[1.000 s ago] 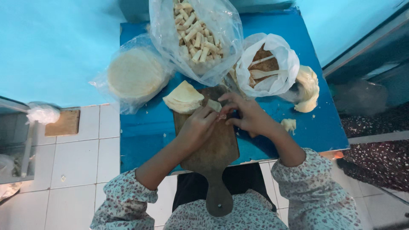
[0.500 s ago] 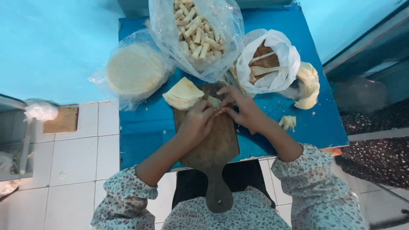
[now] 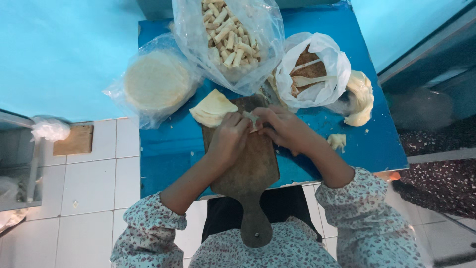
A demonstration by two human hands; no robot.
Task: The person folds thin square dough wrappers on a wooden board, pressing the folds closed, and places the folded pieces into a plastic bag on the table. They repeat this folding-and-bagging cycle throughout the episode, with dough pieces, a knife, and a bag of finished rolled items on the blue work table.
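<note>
My left hand [image 3: 229, 136] and my right hand [image 3: 282, 128] meet over a wooden cutting board [image 3: 248, 173] on a blue table [image 3: 168, 149]. Both pinch a small pale pastry piece [image 3: 252, 119] between the fingertips. A stack of triangular pastry sheets [image 3: 210, 107] lies at the board's far left corner, just beside my left hand.
A clear bag of rolled pastry sticks [image 3: 225, 37] stands at the back. A bag of round wrappers [image 3: 156, 82] lies to the left, a white bag with brown filling and a spoon [image 3: 310, 72] to the right. Dough lumps [image 3: 359, 97] sit near the right edge. White floor tiles [image 3: 84, 188] lie lower left.
Both hands stay together on the pastry piece over the board, fingers shifting slightly as they work it. Nothing else has moved.
</note>
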